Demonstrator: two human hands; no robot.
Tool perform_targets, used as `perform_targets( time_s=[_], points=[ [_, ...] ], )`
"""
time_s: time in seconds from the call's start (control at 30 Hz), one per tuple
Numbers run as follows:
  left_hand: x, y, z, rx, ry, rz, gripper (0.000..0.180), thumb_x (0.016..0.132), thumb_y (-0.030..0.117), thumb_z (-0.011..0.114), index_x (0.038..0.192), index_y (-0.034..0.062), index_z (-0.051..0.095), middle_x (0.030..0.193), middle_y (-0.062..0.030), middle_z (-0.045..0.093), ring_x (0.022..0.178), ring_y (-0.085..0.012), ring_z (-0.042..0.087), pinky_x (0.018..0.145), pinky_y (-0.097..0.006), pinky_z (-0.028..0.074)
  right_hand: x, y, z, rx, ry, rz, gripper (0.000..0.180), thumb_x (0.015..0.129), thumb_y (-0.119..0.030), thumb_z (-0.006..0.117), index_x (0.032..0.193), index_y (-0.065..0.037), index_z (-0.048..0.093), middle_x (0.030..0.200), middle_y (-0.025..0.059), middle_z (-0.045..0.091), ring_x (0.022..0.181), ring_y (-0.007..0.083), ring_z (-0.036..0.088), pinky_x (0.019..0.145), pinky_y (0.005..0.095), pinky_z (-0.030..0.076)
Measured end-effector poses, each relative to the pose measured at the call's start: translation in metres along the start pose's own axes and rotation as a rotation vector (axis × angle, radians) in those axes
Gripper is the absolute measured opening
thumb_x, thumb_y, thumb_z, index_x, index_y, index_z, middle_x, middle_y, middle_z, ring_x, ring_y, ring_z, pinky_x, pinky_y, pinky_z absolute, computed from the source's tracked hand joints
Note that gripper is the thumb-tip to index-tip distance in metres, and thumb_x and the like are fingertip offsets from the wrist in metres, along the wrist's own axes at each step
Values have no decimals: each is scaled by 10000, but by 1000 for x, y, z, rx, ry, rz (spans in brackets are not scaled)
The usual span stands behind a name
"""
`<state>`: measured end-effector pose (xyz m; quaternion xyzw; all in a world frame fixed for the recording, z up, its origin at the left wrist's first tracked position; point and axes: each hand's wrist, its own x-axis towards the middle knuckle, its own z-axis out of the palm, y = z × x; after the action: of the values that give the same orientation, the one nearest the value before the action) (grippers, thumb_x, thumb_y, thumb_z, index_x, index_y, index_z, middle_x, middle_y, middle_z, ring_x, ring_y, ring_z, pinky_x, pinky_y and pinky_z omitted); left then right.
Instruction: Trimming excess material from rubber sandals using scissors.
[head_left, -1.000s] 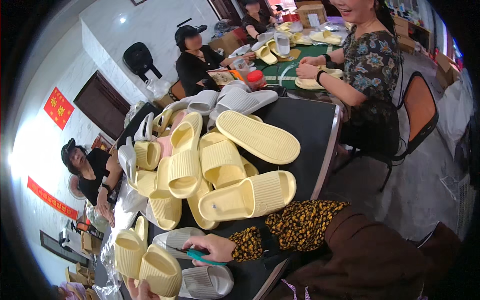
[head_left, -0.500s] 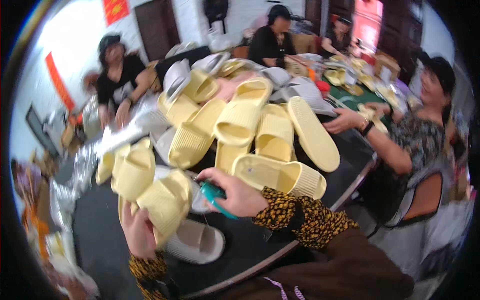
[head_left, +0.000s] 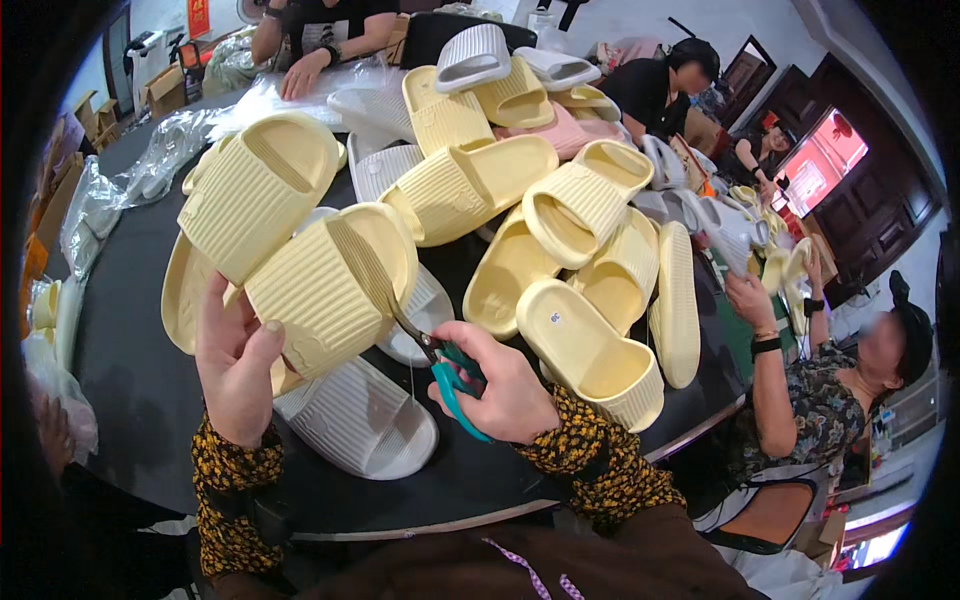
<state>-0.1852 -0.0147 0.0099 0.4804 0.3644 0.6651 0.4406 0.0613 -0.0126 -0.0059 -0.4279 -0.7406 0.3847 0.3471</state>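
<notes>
My left hand (head_left: 238, 365) grips a yellow slide slipper (head_left: 318, 300) by its lower left side, thumb at the front and fingers partly hidden behind. My right hand (head_left: 497, 385) is closed round teal-handled scissors (head_left: 459, 392). Their blades reach up to the right edge of that slipper's ribbed strap; whether they touch it I cannot tell. Right above and left of the held slipper is another yellow slipper (head_left: 255, 200), with a further one (head_left: 182, 295) partly covered behind it. Below them a grey slipper (head_left: 365, 415) lies on the black table (head_left: 130, 400).
A heap of yellow, grey and pink slippers (head_left: 590, 205) covers the table's middle and right. Clear plastic wrap (head_left: 160, 150) trails along its far left edge. To the right a co-worker (head_left: 800, 400) holds up a grey slipper (head_left: 728, 232); other people sit across the table.
My view has turned, so the room appears tilted. The scissors' blades now show at the held slipper's strap. The co-worker on the right has raised a grey slipper.
</notes>
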Motion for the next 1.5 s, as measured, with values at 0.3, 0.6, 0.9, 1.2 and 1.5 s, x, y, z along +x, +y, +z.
perform_targets(
  time_s=[0.3,0.6,0.9,1.2,1.5],
  points=[
    [-1,-2,2,18,-47,70,696,784,-15,492,1387,-17,143,1306,-230,405,1215,-273,421,1007,-367,328,-2,4,2,-30,-2,-45,483,735,-53,697,1164,-57,475,989,44,573,781,84,576,639,226,482],
    [-4,-8,3,66,-124,107,764,769,65,567,1392,-5,130,1319,-220,390,1215,-268,419,998,-366,342,-3,4,3,22,-8,-38,472,739,-72,690,1158,-49,474,1017,71,574,790,119,605,673,251,509],
    [-5,-8,-3,108,-149,118,782,772,103,591,1393,-10,129,1343,-217,356,1239,-283,384,1006,-380,323,-3,6,3,-33,57,-169,457,736,-93,700,1134,-25,486,950,105,613,818,148,633,704,274,508],
    [-4,-9,2,142,-174,146,806,773,146,620,1388,-17,125,1323,-218,376,1218,-279,407,998,-383,333,-3,-1,-3,59,115,-125,432,752,-108,667,1133,-28,477,883,143,600,729,194,627,646,293,498],
    [-9,-8,4,208,-261,171,782,778,146,626,1376,-8,146,1301,-223,400,1199,-274,428,984,-383,350,-4,-2,-2,31,120,-125,415,749,-109,663,1112,-40,473,881,139,601,732,218,636,640,321,505]
  ],
)
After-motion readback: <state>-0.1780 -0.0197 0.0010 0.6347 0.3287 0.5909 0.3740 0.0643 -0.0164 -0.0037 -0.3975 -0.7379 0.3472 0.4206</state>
